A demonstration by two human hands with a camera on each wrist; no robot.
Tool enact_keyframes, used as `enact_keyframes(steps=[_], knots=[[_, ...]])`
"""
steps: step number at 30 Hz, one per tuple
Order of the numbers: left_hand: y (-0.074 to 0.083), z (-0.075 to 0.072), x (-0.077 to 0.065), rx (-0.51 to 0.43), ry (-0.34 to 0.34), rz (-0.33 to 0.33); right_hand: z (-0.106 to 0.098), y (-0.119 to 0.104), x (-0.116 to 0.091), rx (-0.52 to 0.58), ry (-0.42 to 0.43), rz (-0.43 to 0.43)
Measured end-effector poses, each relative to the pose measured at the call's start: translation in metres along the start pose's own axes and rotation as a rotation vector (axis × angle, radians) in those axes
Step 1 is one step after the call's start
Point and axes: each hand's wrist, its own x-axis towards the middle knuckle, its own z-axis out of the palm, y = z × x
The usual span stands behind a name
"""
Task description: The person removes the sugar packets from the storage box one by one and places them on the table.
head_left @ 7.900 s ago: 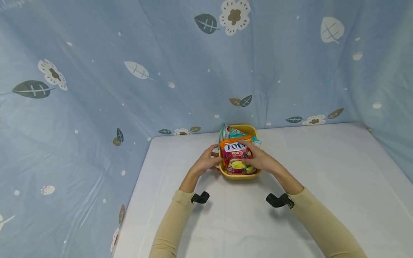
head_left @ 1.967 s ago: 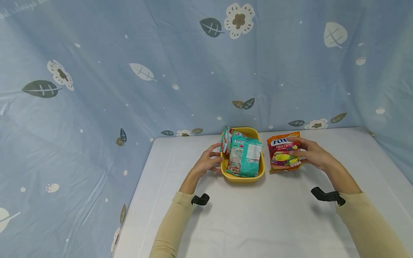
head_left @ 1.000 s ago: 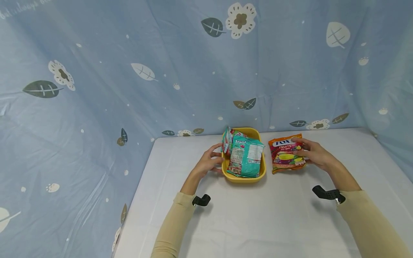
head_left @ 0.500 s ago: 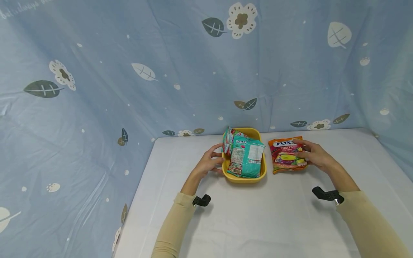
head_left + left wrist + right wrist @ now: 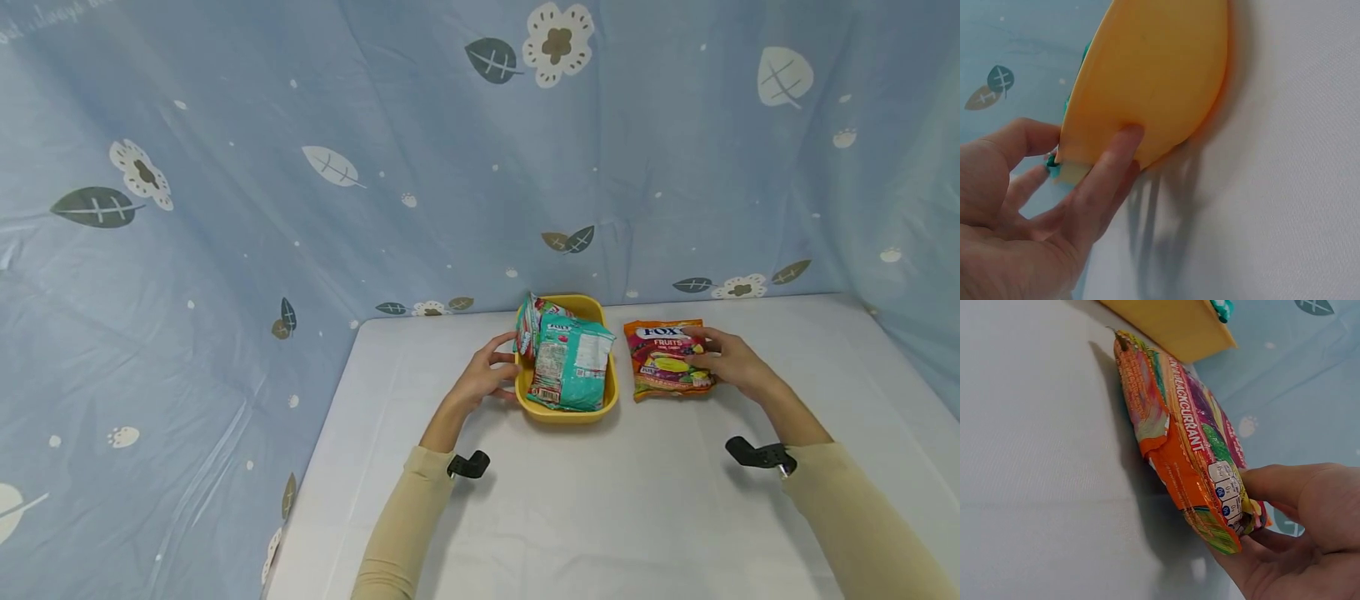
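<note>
My left hand (image 5: 483,379) grips the left side of a yellow plastic basket (image 5: 562,418). In the left wrist view one finger lies along the basket's outer wall (image 5: 1166,69) and another is at the rim. Inside the basket are a teal candy bag (image 5: 573,367), back label up, and a second teal and red bag (image 5: 530,329) against the left wall. To the right of the basket, my right hand (image 5: 731,362) pinches the right edge of an orange and purple Fox's Fruits candy bag (image 5: 663,362). The right wrist view shows this candy bag (image 5: 1191,437) close over the cloth, thumb on its printed side.
A white cloth (image 5: 585,508) covers the table. A blue curtain (image 5: 420,208) with leaf and flower prints hangs right behind the basket and along the left side. Black wrist mounts (image 5: 757,454) stick inward from both forearms.
The Fox's Fruits bag, in the basket in the oldest frame, has been carried right by my right hand. Within the last two seconds it has lowered and straightened slightly. My left hand stays at the basket.
</note>
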Motion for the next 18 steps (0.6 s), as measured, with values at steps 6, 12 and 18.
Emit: enact_keyframes(steps=[6, 12, 18], knots=[[-0.0007, 0.0007, 0.0002, -0.004, 0.003, 0.0, 0.0015, 0.0018, 0.0007, -0.037, 0.017, -0.015], [0.0003, 0.0013, 0.0004, -0.009, 0.004, -0.002, 0.0028, 0.0022, 0.002, -0.099, 0.047, -0.001], [0.0003, 0.0016, -0.0004, 0.008, 0.011, -0.002, 0.0055, 0.0009, 0.0009, -0.142, 0.083, 0.023]])
